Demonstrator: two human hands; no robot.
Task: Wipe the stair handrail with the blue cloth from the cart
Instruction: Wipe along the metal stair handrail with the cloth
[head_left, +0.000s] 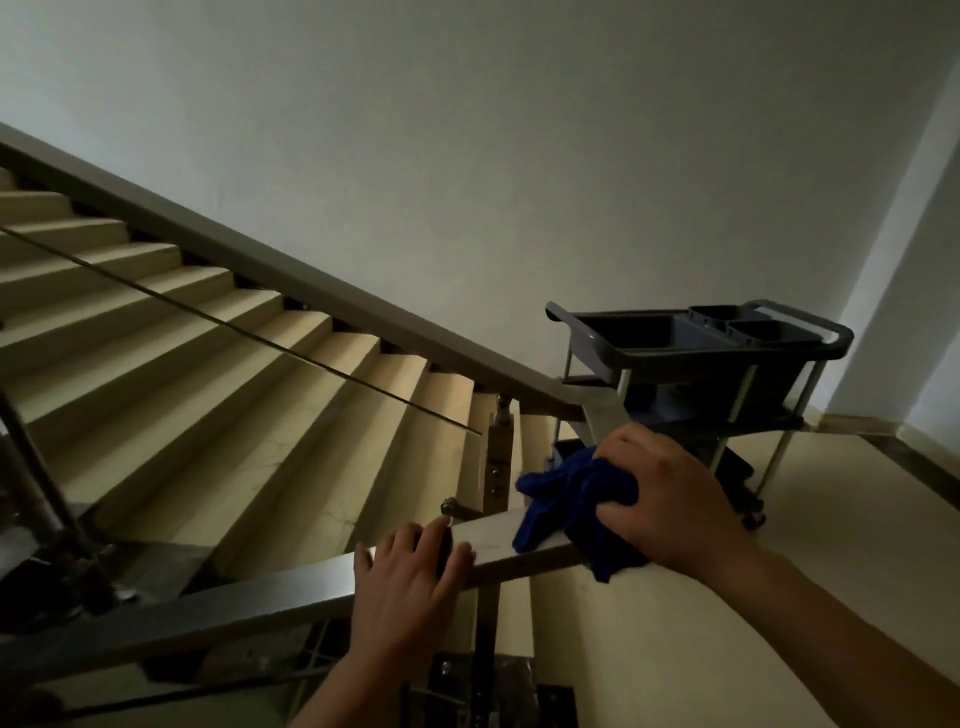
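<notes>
One blue cloth (576, 499), one handrail (291, 597), one cart (706, 353) and two hands show. The right hand (670, 499) presses the bunched cloth onto the handrail, fingers curled over it. The left hand (410, 582) lies on the handrail just beside the cloth, fingers spread. The cart stands beyond the handrail.

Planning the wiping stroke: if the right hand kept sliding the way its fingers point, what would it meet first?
Probably the left hand, resting on the handrail just beyond the blue cloth under the right hand; only bare rail lies between.
</notes>
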